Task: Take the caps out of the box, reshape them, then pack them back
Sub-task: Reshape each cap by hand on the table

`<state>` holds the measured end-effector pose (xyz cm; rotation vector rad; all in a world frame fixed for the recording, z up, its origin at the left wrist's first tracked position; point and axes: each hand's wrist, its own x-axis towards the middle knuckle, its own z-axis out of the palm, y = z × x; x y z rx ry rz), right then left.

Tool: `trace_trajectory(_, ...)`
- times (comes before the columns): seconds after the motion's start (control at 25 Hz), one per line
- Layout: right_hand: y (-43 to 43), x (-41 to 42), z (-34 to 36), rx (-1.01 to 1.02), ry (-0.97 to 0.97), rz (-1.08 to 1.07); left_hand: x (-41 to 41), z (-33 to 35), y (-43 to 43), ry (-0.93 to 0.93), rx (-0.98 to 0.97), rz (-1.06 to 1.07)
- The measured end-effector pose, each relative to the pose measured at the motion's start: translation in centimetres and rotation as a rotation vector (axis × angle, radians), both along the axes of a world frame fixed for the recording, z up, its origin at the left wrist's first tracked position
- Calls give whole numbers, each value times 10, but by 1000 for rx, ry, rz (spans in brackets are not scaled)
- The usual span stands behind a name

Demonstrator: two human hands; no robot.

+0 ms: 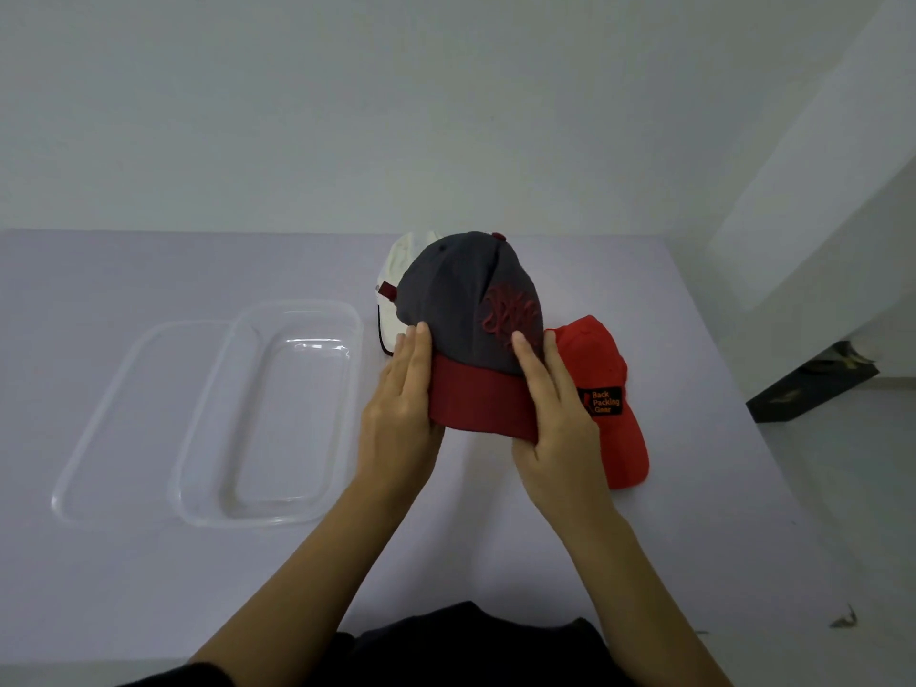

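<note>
On the counter [495, 538], the box [277, 414] lies at the left, and the lid [114, 419] sits left of it, their edges meeting. Right of the box, at the middle, the held cap [471, 300] has its brim on the near side, with the left hand [396, 414] on the brim's left side and the right hand [560, 414] on its right. The far cap [401, 270] lies behind it to the left, partly hidden. The right cap [609, 369] lies on the counter just right of the right hand.

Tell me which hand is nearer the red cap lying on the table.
Right. The right hand, holding the brim of the grey cap, sits directly beside the red cap; the left hand holds the brim's opposite side, farther off.
</note>
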<state>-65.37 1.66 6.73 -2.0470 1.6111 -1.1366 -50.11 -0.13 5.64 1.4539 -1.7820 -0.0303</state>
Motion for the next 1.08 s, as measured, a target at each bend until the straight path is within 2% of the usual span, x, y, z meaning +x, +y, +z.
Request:
trace_trajectory(0.16, 2, 2, -2, -62, -45, 36, 7, 6, -5, -1, -134, -76)
trace_trajectory(0.28, 4, 14, -2, -89, -157, 89, 2, 2, 1, 250, -108, -110)
trace_trajectory(0.36, 2, 17, 0, -99, -160, 107, -2, 2, 3, 403, -38, -102)
trace_trajectory(0.6, -2, 20, 1, -209, 48, -9, 10, 4, -3, 264, 0, -126)
trace_trajectory(0.72, -3, 18, -9, -211, 115, -50, 18, 7, -10, 248, 112, -104)
trace_trajectory(0.76, -2, 15, -12, -204, 136, -52, 24, 10, -16, 299, 190, -74)
trace_trajectory(0.8, -1, 13, -14, -207, 166, -52, 31, 13, -24, 460, 321, -17)
trace_trajectory(0.92, 5, 11, -19, -228, 243, 7, 47, 28, -46, 1283, 918, 126)
trace_trajectory(0.96, 7, 14, -20, -231, 254, 49, 48, 30, -49, 1405, 1083, 108)
trace_trajectory(1.0, 9, 18, -23, -229, 271, 94, 47, 30, -51, 1442, 1183, 74)
trace_trajectory(1.08, 11, 23, -27, -182, 311, 172, 42, 23, -55, 1458, 1184, 78)
